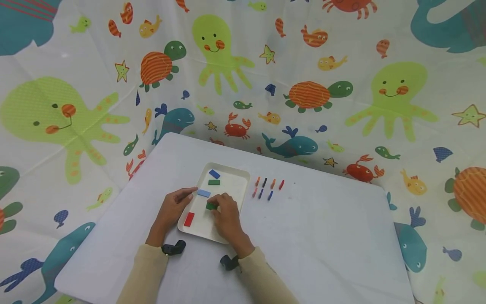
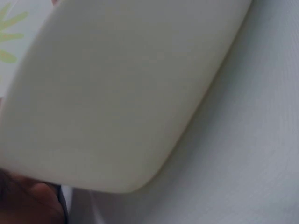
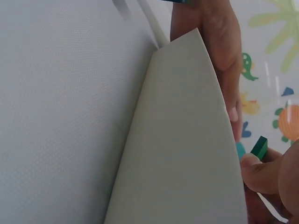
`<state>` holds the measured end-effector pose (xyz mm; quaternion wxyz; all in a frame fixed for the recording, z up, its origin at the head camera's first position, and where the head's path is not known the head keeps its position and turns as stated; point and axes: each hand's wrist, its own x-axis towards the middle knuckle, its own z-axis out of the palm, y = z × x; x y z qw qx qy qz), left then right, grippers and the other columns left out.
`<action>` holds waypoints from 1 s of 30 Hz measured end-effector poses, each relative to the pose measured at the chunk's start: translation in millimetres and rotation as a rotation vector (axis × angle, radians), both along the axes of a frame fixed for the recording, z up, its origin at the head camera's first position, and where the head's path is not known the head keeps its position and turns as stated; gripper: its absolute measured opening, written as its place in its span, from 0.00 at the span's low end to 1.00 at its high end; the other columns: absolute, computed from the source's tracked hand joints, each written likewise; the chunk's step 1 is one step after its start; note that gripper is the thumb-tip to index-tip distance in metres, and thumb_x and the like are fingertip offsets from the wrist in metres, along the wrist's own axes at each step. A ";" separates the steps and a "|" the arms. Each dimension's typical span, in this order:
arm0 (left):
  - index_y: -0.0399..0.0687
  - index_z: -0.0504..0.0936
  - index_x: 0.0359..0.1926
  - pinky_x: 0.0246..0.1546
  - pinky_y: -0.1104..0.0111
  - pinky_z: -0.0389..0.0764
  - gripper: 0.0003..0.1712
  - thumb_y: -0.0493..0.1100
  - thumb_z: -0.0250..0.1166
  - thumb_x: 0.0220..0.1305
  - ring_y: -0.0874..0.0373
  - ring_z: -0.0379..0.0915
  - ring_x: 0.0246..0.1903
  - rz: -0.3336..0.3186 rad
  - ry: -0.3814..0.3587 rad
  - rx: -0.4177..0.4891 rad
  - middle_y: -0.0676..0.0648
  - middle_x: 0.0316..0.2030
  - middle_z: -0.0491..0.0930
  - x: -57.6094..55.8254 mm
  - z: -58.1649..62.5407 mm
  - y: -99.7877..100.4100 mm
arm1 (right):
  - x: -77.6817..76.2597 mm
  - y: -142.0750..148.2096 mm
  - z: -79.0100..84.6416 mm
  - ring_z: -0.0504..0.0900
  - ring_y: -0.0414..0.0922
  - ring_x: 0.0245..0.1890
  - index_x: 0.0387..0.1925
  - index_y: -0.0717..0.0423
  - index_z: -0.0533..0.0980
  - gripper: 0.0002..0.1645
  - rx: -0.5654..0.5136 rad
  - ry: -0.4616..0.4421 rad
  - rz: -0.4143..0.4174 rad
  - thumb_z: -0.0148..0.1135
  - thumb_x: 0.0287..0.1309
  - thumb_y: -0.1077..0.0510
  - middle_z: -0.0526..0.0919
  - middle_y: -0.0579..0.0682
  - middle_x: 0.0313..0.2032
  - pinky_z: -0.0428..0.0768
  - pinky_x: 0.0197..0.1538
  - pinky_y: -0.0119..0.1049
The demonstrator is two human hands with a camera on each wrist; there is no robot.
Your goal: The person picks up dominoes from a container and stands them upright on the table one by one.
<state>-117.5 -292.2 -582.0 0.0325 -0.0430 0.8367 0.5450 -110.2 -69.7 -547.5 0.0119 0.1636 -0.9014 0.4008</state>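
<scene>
A cream tray (image 1: pixel 228 228) lies on the white table. Over its lower middle, my right hand (image 1: pixel 229 213) pinches a small green block (image 1: pixel 211 206) between thumb and fingers; the right wrist view shows the same green block (image 3: pixel 259 148) at the fingertips. At the tray's left rim rests my left hand (image 1: pixel 172 211), fingers fairly straight, tips close to a light blue block (image 1: pixel 203 193). Inside the tray also lie a dark blue block (image 1: pixel 214 174), another green block (image 1: pixel 214 182) and a red block (image 1: pixel 189 219). The tray's outer wall (image 2: pixel 121 93) fills most of the left wrist view.
Right of the tray, several short coloured sticks lie in two rows, among them a red stick (image 1: pixel 282 185) and a blue stick (image 1: pixel 270 195). A curtain (image 1: pixel 250 126) printed with sea animals hangs behind the table (image 1: pixel 322 236).
</scene>
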 end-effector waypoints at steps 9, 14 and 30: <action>0.56 0.80 0.71 0.70 0.52 0.77 0.24 0.52 0.62 0.80 0.44 0.71 0.75 -0.001 -0.006 -0.003 0.45 0.72 0.78 -0.7 0.6 0.9 | -4.8 6.3 3.5 0.81 0.40 0.50 0.53 0.45 0.83 0.18 -0.040 -0.018 -0.039 0.70 0.66 0.66 0.84 0.44 0.47 0.80 0.60 0.41; 0.55 0.80 0.71 0.69 0.54 0.78 0.23 0.51 0.62 0.80 0.45 0.73 0.74 -0.004 -0.006 -0.002 0.45 0.72 0.78 -1.0 1.7 1.3 | -6.8 11.1 7.1 0.83 0.41 0.51 0.53 0.46 0.82 0.18 -0.080 -0.023 -0.056 0.70 0.67 0.67 0.84 0.44 0.47 0.82 0.63 0.43; 0.53 0.80 0.71 0.70 0.51 0.77 0.23 0.48 0.61 0.80 0.43 0.73 0.74 0.000 -0.001 0.001 0.43 0.72 0.78 -0.4 2.1 2.7 | -16.4 28.6 9.1 0.85 0.43 0.51 0.52 0.48 0.81 0.20 -0.194 -0.023 -0.134 0.70 0.65 0.71 0.84 0.46 0.47 0.84 0.64 0.47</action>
